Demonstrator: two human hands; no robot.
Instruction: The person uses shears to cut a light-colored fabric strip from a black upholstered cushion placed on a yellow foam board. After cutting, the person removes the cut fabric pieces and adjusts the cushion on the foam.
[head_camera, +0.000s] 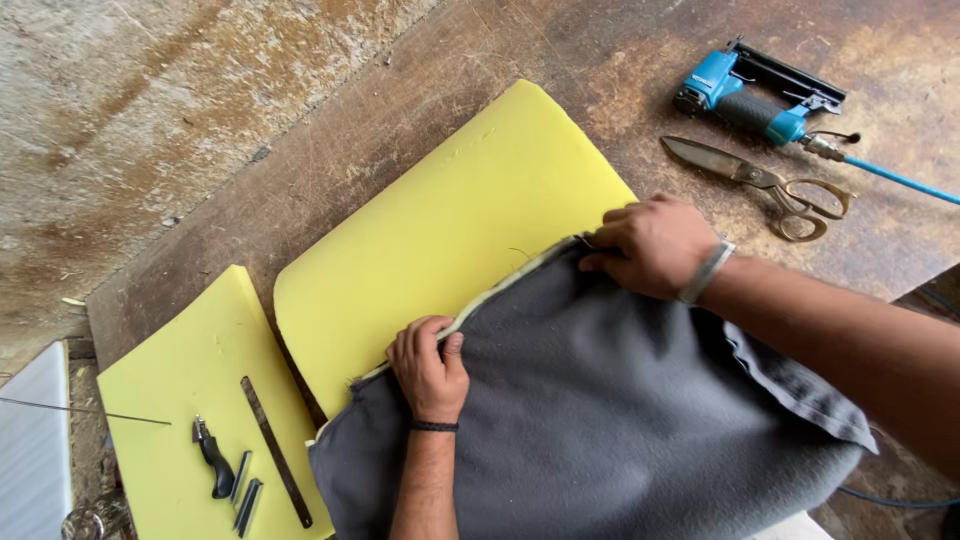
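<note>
soft even daylight, sharp focus, faint shadows.

I work at a worn wooden table (400, 90), its brown top scratched and stained with paler patches. Beyond its left edge I see a rough, mottled concrete floor (120, 100), streaked with rust-coloured marks. Daylight falls soft and even, with hardly any shadow. At the lower left corner lies a pale, flat sheet (30, 440); I cannot tell what it is made of. Under the table's right edge it is dark.
</note>
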